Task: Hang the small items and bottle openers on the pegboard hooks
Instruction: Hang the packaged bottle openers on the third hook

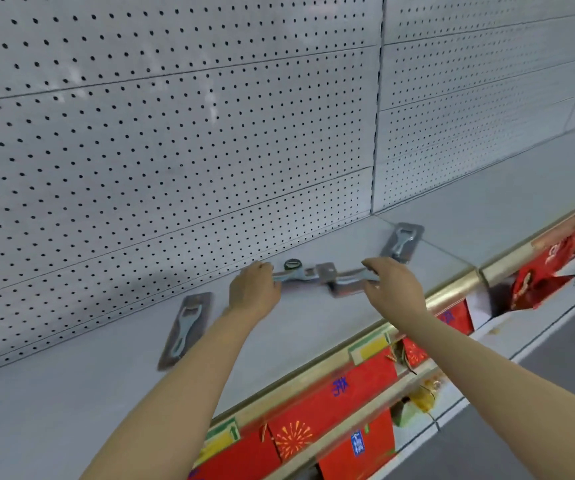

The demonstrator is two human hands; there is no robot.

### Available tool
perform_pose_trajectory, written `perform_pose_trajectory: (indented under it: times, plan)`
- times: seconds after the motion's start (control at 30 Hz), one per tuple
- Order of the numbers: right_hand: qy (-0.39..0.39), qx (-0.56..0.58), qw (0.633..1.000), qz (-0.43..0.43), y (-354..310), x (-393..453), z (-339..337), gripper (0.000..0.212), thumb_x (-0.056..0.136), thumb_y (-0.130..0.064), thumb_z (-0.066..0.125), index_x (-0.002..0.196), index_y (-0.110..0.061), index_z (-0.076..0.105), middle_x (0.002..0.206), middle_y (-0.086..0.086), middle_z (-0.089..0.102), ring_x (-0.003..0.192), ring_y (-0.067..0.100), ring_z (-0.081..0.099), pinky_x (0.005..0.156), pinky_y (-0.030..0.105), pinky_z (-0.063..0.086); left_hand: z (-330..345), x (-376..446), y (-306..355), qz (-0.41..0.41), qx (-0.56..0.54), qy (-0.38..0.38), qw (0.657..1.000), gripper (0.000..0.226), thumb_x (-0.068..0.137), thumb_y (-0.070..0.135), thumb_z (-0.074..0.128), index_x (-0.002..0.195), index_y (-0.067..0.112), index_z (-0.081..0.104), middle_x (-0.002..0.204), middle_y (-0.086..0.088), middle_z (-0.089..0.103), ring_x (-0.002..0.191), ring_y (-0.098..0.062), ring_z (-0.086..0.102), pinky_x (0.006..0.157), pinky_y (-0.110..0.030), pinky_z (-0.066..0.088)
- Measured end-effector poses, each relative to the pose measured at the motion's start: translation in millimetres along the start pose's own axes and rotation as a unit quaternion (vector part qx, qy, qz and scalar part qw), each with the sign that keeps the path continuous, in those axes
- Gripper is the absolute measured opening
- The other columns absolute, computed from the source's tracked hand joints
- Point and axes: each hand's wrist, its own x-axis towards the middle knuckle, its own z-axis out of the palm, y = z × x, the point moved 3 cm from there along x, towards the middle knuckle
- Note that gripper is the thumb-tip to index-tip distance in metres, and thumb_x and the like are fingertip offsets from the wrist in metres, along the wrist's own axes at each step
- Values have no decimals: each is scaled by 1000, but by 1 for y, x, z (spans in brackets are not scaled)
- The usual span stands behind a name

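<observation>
Two carded bottle openers lie end to end on the grey shelf (313, 327), close to the foot of the pegboard (175, 150): the left hand (254, 292) pinches the outer end of the left opener (291, 277) and the right hand (391, 285) pinches the outer end of the right opener (346, 282), their inner ends meeting between the hands. A small round item (293, 264) sits just behind them. Two more carded openers lie flat on the shelf, one (185, 329) left of the left hand and one (402, 241) behind the right hand, and red packets (334, 393) fill the shelf below the gold edge strip (448, 292).
</observation>
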Motion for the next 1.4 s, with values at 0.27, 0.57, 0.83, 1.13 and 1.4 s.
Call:
perform_pose_trajectory:
  times: [0.27, 0.57, 0.83, 1.13, 1.4]
  plan:
    - [-35, -46, 997, 53, 70, 38, 16, 34, 83, -11, 64, 116, -13, 66, 114, 5, 67, 96, 32, 64, 79, 38, 52, 71, 129, 2, -54, -1, -94, 994, 19, 91, 18, 51, 94, 4, 63, 99, -12, 65, 88, -30, 62, 62, -31, 39]
    - [-53, -54, 991, 109, 124, 89, 16, 34, 90, -27, 60, 122, -17, 62, 116, 1, 64, 104, 24, 60, 83, 32, 46, 105, 194, 30, -85, 99, -232, 964, 41, 78, 49, 73, 91, 12, 63, 88, -4, 60, 79, -23, 57, 63, -27, 43]
    - [-68, -57, 974, 209, 174, 156, 37, 18, 88, -18, 51, 95, -15, 67, 103, 5, 63, 93, 27, 62, 69, 29, 45, 108, 201, 30, -103, -81, -116, 985, 27, 73, 35, 78, 83, 13, 65, 78, -2, 67, 68, -16, 59, 53, -23, 41]
    - [-153, -142, 905, 371, 188, 219, 77, 104, 76, -76, 52, 143, 1, 32, 138, 21, 37, 125, 36, 37, 106, 42, 36, 55, 195, 53, -74, -338, 106, 932, 28, 84, 26, 76, 109, 24, 64, 108, 3, 62, 95, -9, 63, 75, -18, 46]
    - [-181, -114, 864, 455, 185, 232, 65, 69, 76, -32, 64, 133, -8, 34, 126, 17, 33, 115, 35, 36, 90, 44, 37, 42, 180, 53, -115, -400, 69, 907, 27, 85, 36, 74, 109, 32, 63, 104, 10, 68, 65, -9, 71, 71, -34, 60]
